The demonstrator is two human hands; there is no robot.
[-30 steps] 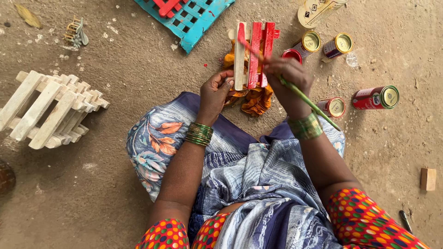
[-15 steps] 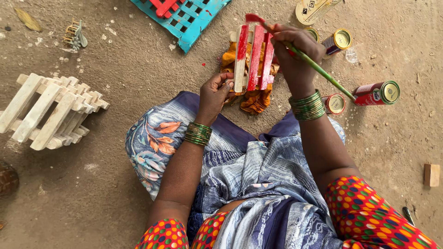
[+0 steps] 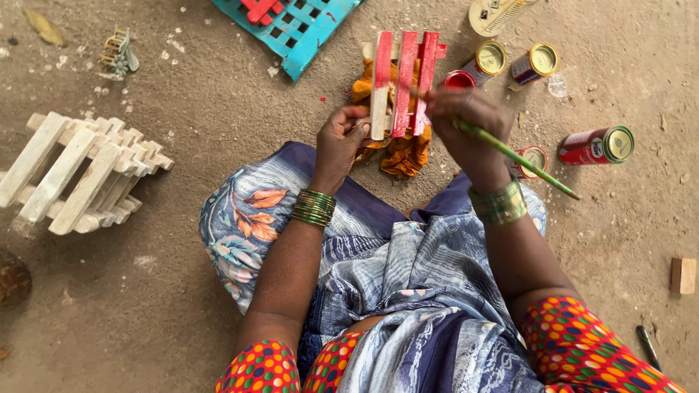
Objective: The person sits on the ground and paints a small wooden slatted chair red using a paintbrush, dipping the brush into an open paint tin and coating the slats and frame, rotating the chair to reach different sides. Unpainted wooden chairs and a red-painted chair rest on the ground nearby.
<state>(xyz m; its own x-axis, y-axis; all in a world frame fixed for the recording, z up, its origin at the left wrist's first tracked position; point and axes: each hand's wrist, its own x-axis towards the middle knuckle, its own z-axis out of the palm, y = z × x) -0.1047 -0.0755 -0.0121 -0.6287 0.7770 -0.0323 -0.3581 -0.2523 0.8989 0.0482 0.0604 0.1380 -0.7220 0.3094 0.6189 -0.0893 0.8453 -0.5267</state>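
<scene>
Your left hand (image 3: 341, 138) fingers clamped on lower left edge of the slatted wooden piece (image 3: 402, 81), piece half red over the orange rag (image 3: 400, 149), your right hand (image 3: 466, 124) fingers pinching green-handled brush (image 3: 520, 160) at piece's lower right, open red paint tin (image 3: 459, 78) just right of piece, teal lattice (image 3: 298, 25) up-left of it

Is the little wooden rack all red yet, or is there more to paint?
Not all red yet. Two slats of the wooden rack look fully red. The left hand holds its lower edge while the right hand works a green-handled brush against it. The leftmost slat is red on top but bare wood lower down. An unpainted white rack lies on the ground nearby.
</scene>
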